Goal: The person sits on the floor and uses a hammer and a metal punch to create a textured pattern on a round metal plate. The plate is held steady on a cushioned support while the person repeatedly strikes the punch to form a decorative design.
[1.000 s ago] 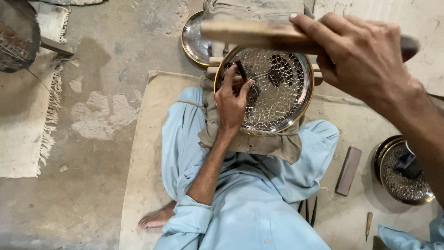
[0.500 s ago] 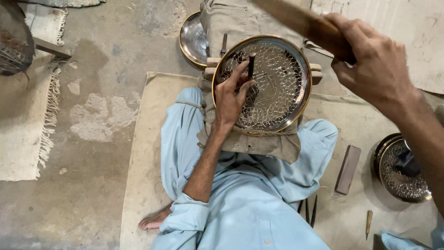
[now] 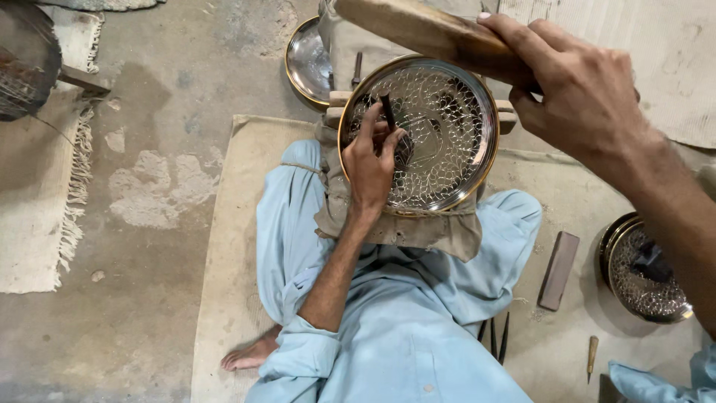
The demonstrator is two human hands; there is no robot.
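Bare floor [image 3: 171, 97] left lies open; stone [image 3: 559, 270] and plate [image 3: 647, 270] crowd right.

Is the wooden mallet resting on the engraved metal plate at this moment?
No: the right hand holds the wooden mallet raised above the engraved metal plate, while the left hand sets a dark chisel against it.

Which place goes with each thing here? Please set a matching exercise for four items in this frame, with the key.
Things:
1. dark chisel
2. wooden mallet
3. patterned metal plate
4. flat dark stone

Places:
A. raised in the right hand
B. lying on the mat beside the right leg
C. held upright by the left hand, tip on the plate
D. resting on the cloth-covered block in front of the lap

Pairs: 1-C, 2-A, 3-D, 4-B
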